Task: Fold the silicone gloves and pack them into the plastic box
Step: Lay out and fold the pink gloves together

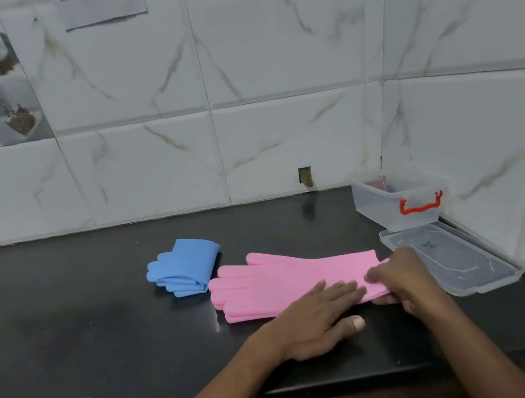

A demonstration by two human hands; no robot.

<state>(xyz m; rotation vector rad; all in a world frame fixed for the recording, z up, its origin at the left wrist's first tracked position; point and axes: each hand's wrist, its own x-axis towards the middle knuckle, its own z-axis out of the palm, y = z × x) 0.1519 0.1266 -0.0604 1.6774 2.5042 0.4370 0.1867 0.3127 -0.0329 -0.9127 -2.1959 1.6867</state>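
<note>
The pink gloves (288, 279) lie flat and stacked on the dark table (102, 329), fingers pointing away to the left of the hands and cuffs under them. The left hand (316, 320) rests palm down with its fingers spread flat on the near part of the pink cuff, gripping nothing, its thumb stretched along the bare table just below the edge of the glove. The right hand (402, 276) sits just to the right of the left one at the cuff end, fingers curled over the top of the cuff and thumb beneath the edge, pinching the pink material; its fingertips are blurred, so how much of the cuff it holds cannot be told. Beyond the left hand and to its left, touching or nearly touching the pink fingertips, lies a folded bundle of blue gloves (184, 267). Directly to the right of the right hand, close by, a clear lid (456, 263) lies flat on the table. Farther back behind the right hand, against the tiled corner, stands the clear plastic box (397, 202) with a red latch (421, 203) on its near end, open at the top.
</note>
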